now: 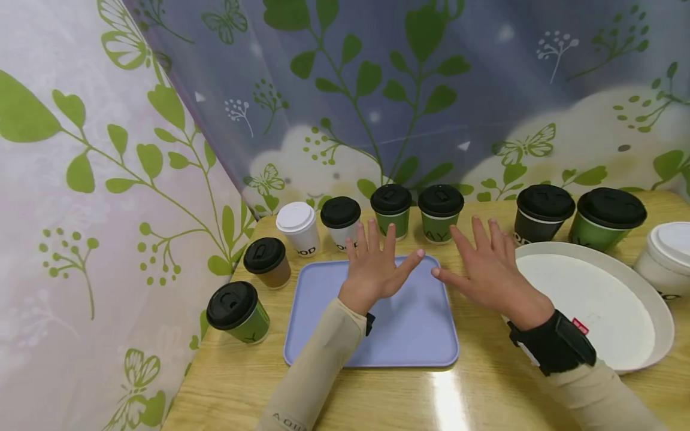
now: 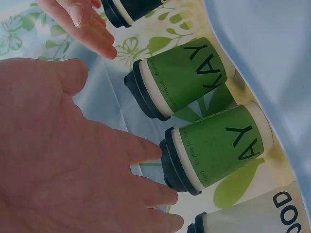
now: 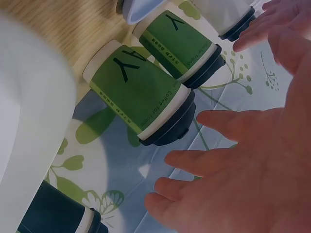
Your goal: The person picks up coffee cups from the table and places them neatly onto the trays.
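My left hand (image 1: pixel 372 269) hovers over the blue-lavender tray (image 1: pixel 409 335), fingers spread and nothing held. To its right, my right hand (image 1: pixel 489 269) hangs in the air, also spread and bare, between that tray and the round white tray (image 1: pixel 582 293). Two green paper cups with black lids, one (image 1: pixel 391 209) beside the other (image 1: pixel 440 212), stand behind the hands. A white cup with a black lid (image 1: pixel 341 218) is partly hidden by the left fingertips. Both wrist views show the palms (image 2: pixel 58 160) (image 3: pixel 243 174) apart from any grip on the cups.
On the left are a white-lidded cup (image 1: pixel 299 227), a brown cup (image 1: pixel 268 262) and a green cup (image 1: pixel 238 312). A black cup (image 1: pixel 543 214), another green cup (image 1: pixel 608 218) and a white cup (image 1: pixel 668 257) stand around the round tray. A patterned curtain (image 1: pixel 345 90) hangs behind the wooden table (image 1: pixel 388 401).
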Tool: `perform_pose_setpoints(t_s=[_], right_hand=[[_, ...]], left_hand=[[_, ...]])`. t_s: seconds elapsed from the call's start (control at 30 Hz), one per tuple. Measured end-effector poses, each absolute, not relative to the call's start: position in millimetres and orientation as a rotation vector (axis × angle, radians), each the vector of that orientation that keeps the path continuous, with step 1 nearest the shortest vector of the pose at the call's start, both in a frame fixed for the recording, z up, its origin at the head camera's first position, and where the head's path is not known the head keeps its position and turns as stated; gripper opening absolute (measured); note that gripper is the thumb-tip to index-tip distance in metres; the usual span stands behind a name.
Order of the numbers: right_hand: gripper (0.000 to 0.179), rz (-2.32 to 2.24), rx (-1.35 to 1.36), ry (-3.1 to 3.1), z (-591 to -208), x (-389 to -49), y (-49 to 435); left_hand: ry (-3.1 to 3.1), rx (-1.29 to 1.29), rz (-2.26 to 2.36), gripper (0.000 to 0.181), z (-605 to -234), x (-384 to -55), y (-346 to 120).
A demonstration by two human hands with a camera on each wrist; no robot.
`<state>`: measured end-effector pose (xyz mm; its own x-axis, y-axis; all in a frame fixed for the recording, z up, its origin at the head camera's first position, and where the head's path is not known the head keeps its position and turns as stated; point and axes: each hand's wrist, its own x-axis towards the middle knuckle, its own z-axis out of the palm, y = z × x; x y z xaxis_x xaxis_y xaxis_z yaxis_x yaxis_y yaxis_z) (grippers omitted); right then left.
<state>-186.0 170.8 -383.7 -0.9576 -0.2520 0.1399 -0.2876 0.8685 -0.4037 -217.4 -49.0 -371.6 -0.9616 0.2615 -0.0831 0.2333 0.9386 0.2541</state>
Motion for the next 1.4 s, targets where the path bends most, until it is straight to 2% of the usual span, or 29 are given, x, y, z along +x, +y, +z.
perform_pose_setpoints(t_s=[0.27,0.67,0.87,1.1,1.4], right_hand=[[0.083,0.652,0.466,-2.949,-383.9,-183.4,168.1],[0.052,0.657,0.557,-2.922,-390.8,-180.4,158.7],[0.036,0.572,0.68,-2.976,-399.2,-179.1,147.0],[0.029,0.509,0.762,-3.102,-410.4,-177.8,139.1],[0.016,0.49,0.724,-3.108,-420.5,-177.9,133.6]], left_hand=[[2.982,0.405,0.44,0.084,-369.8,-218.0,-47.2],[3.135,0.725,0.542,0.047,-345.8,-196.2,-63.3],[3.152,0.846,0.621,0.046,-327.7,-172.7,-89.7],[3.251,1.0,0.601,0.046,-310.8,-144.1,-128.6],[3.378,0.888,0.488,0.05,-306.9,-111.6,-177.6]])
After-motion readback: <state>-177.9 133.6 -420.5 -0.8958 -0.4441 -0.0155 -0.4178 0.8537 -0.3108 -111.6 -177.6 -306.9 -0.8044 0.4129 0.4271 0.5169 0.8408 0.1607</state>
